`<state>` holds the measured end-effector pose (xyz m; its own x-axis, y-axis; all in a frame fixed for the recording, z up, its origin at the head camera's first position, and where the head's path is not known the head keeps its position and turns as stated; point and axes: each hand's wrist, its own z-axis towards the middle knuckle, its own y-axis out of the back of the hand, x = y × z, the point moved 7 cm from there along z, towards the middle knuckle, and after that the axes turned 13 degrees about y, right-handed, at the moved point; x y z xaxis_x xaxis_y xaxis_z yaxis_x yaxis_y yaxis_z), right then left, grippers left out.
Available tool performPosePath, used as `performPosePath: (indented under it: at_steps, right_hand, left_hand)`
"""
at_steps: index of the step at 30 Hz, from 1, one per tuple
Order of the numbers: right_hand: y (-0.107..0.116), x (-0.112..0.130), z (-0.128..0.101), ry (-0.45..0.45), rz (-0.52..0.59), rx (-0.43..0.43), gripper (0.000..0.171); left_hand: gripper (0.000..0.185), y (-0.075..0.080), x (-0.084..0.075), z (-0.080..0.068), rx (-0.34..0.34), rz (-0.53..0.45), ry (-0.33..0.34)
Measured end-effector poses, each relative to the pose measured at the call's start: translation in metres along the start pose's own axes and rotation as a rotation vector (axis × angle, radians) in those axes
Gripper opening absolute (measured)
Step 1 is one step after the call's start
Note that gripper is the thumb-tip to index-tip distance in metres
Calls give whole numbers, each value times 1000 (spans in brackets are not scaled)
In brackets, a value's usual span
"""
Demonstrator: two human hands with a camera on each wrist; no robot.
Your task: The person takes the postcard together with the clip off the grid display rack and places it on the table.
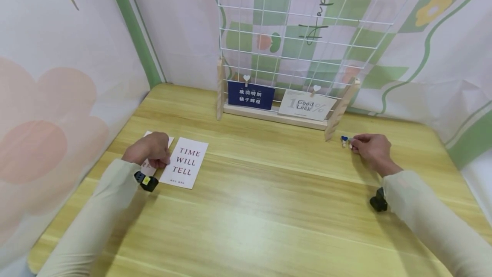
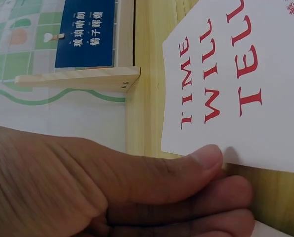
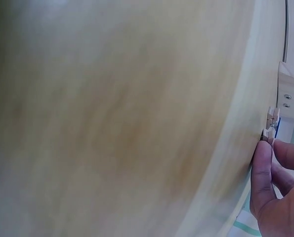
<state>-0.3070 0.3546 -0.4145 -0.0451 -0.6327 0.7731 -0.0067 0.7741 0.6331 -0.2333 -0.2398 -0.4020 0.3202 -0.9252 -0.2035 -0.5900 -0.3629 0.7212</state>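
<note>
**Small clips and thin cards handled at the display rack**

A tiny clip (image 1: 350,142) is pinched by the fingers of the right hand (image 1: 372,148) on the counter (image 1: 269,191), near the rack's wooden foot (image 1: 340,110); it is judged light, rigid and easily dropped, best taken at its tail; a partly hidden white card (image 1: 147,168) is pressed under the curled left hand (image 1: 150,151), beside the "TIME WILL TELL" card (image 1: 185,162), judged thin and bendable.
</note>
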Motion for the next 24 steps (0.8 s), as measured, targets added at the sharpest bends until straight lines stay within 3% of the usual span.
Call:
performPosePath:
  at_steps: [14, 24]
  right_hand:
    - [3, -1, -4, 10, -3, 2, 42]
    - [14, 3, -6, 34, -85, -12, 42]
  left_hand:
    - [9, 4, -6, 2, -28, 44, 12]
    - [7, 10, -13, -1, -53, 55, 20]
